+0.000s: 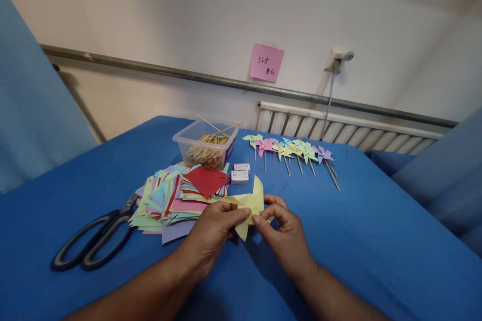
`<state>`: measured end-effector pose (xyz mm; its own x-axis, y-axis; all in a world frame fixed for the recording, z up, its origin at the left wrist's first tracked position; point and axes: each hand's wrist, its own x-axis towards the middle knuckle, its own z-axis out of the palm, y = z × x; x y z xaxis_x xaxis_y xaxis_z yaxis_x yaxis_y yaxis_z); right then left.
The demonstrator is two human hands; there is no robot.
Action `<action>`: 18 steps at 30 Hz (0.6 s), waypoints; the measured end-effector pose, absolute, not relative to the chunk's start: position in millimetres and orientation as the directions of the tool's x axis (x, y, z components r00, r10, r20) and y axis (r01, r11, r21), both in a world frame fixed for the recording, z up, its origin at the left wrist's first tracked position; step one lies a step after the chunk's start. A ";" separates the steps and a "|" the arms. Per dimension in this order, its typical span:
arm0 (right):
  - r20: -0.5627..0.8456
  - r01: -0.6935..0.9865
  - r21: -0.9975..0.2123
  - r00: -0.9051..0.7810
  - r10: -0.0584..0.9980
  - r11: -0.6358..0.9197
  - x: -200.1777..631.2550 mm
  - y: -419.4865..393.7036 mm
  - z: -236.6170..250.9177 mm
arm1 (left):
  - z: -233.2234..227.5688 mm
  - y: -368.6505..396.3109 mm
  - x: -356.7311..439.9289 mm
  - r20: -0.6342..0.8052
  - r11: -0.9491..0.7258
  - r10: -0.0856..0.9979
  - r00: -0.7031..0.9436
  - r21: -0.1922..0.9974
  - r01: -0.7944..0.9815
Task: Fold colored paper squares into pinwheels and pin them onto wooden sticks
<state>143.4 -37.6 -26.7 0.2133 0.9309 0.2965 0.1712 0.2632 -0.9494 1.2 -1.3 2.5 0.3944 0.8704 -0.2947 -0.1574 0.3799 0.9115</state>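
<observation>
Pink note [266, 62] — writing too small

Cream wall [211, 15] with pink note [266, 62], radiator [339, 130], metal rail [150, 67].

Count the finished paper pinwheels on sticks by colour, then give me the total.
Mint-green paper pinwheel on a wooden stick: 1
Pink paper pinwheel: 1
Yellow paper pinwheel: 1
Light-blue paper pinwheel: 1
Green paper pinwheel: 1
Purple paper pinwheel: 1
Total: 6
</observation>
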 end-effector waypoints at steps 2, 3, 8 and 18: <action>0.287 0.162 -0.953 0.209 0.935 0.257 143.4 -37.0 -26.3 | 2.0 -1.1 1.0 -0.287 0.362 0.873 0.395 0.923 -0.130; 0.288 0.162 -0.952 0.204 0.936 0.258 143.4 -36.8 -26.0 | 1.4 -0.9 1.0 -0.285 0.357 0.872 0.397 0.927 -0.118; 0.277 0.156 -0.956 0.199 0.940 0.248 143.2 -35.8 -25.8 | -2.7 2.0 1.2 -0.311 0.355 0.876 0.369 0.933 -0.056; 0.220 0.111 -0.973 0.170 0.961 0.203 143.2 -35.9 -25.6 | -3.9 3.3 -0.7 -0.333 0.348 0.871 0.361 0.937 0.024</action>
